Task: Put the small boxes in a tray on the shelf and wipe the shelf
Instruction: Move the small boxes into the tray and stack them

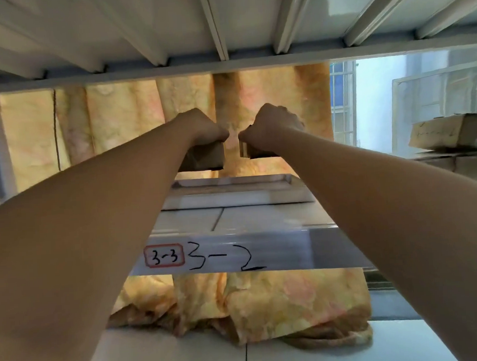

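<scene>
Both my arms reach forward over a white metal shelf (248, 220) whose front rail reads "3-3" and "3-2". A shallow metal tray (233, 198) sits on the shelf, centred beneath my hands. My left hand (200, 128) grips a small brown cardboard box (208, 158) from above, held above the tray's far left side. My right hand (273, 125) grips a second small brown box (253, 151), mostly hidden by the wrist, above the tray's far right side. The two boxes hang a short gap apart.
Stacked cardboard boxes (452, 133) sit on the shelf at the right. A yellow patterned curtain (121, 117) hangs behind the shelf and bunches on the lower shelf (267, 304). The upper shelf's ribbed underside (222, 27) is close overhead. A window (394, 101) is at the right.
</scene>
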{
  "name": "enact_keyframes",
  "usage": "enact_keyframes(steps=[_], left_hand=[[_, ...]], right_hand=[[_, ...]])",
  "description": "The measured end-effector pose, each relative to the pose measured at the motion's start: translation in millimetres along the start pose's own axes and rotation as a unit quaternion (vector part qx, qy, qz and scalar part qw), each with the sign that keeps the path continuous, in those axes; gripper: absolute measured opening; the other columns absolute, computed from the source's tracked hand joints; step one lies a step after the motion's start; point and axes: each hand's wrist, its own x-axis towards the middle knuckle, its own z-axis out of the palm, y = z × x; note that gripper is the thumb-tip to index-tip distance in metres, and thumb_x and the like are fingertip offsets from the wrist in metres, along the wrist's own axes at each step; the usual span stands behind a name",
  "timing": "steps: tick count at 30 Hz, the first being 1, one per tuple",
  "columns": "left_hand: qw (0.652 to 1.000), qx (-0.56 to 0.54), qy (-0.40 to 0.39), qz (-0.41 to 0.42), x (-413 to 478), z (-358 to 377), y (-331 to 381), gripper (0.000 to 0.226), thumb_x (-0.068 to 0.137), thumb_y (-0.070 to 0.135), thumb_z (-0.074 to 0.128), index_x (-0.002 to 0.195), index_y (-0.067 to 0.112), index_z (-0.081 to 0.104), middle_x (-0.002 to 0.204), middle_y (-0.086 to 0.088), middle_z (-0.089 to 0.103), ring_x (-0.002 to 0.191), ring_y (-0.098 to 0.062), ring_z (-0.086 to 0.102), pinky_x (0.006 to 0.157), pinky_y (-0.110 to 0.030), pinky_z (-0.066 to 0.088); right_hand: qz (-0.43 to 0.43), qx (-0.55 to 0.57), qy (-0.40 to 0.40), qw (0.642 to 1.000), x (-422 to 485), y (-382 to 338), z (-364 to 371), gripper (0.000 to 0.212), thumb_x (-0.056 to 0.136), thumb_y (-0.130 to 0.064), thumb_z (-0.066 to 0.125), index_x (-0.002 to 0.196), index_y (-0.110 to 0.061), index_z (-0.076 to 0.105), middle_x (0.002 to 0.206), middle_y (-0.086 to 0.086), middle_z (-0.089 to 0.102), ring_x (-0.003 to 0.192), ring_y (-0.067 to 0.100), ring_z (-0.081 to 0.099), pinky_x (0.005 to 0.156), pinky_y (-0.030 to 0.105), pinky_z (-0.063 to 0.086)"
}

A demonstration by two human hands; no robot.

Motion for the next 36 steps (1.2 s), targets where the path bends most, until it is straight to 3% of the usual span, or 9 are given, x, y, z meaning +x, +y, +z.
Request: enact_keyframes(steps=[10,17,20,24,28,31,36], left_hand=[[0.997,-0.033,-0.046,-0.051,-3,-8,-52,0.051,0.080,0.039,0.065,0.116,0.005,0.056,0.105,-0.012,0.056,0.092,-0.028,0.056,0.074,-0.032,0.045],[0.998,0.018,-0.050,-0.043,2,3,-69,0.053,0.079,0.047,0.063,0.112,0.004,0.058,0.099,-0.010,0.056,0.088,-0.025,0.054,0.054,-0.027,0.037],[0.997,0.026,-0.053,-0.045,4,7,-72,0.050,0.080,0.046,0.062,0.108,0.004,0.058,0.097,-0.011,0.057,0.086,-0.025,0.055,0.054,-0.028,0.037],[0.997,0.028,-0.061,-0.046,8,14,-77,0.043,0.082,0.045,0.061,0.098,0.005,0.057,0.086,-0.009,0.057,0.075,-0.022,0.055,0.051,-0.027,0.037],[0.996,0.018,-0.067,-0.048,12,16,-79,0.037,0.084,0.041,0.059,0.091,0.006,0.054,0.075,-0.005,0.051,0.068,-0.019,0.051,0.051,-0.027,0.036],[0.995,0.056,-0.081,-0.032,16,21,-80,0.039,0.086,0.044,0.056,0.095,0.006,0.056,0.088,-0.009,0.055,0.074,-0.019,0.051,0.059,-0.027,0.038],[0.995,0.058,-0.082,-0.028,11,22,-76,0.048,0.099,0.038,0.036,0.124,0.001,0.054,0.131,-0.020,0.052,0.110,-0.030,0.052,0.089,-0.033,0.039]], right_hand=[[-0.009,-0.003,-0.032,0.999,-10,-37,30,0.048,0.075,-0.042,0.063,0.115,-0.016,0.054,0.114,0.008,0.058,0.103,0.032,0.057,0.075,0.035,0.043],[-0.008,-0.010,-0.035,0.999,-11,-40,40,0.054,0.073,-0.043,0.063,0.118,-0.015,0.054,0.116,0.008,0.058,0.105,0.033,0.057,0.077,0.037,0.045],[0.001,-0.008,-0.043,0.999,-13,-39,44,0.060,0.074,-0.045,0.062,0.123,-0.014,0.050,0.116,0.008,0.058,0.106,0.033,0.057,0.080,0.038,0.047],[0.006,-0.002,-0.054,0.999,-13,-39,50,0.050,0.075,-0.046,0.062,0.114,-0.014,0.056,0.108,0.008,0.061,0.099,0.030,0.060,0.083,0.038,0.050],[0.000,-0.011,-0.057,0.998,-13,-44,54,0.055,0.075,-0.046,0.060,0.120,-0.014,0.056,0.120,0.008,0.058,0.104,0.032,0.058,0.087,0.041,0.050],[-0.012,-0.025,-0.055,0.998,-13,-48,57,0.058,0.076,-0.044,0.060,0.126,-0.016,0.052,0.131,0.009,0.053,0.108,0.032,0.056,0.086,0.040,0.048],[-0.027,-0.004,-0.060,0.998,-13,-53,58,0.050,0.077,-0.043,0.060,0.120,-0.019,0.054,0.123,0.007,0.056,0.104,0.030,0.057,0.077,0.036,0.045]])
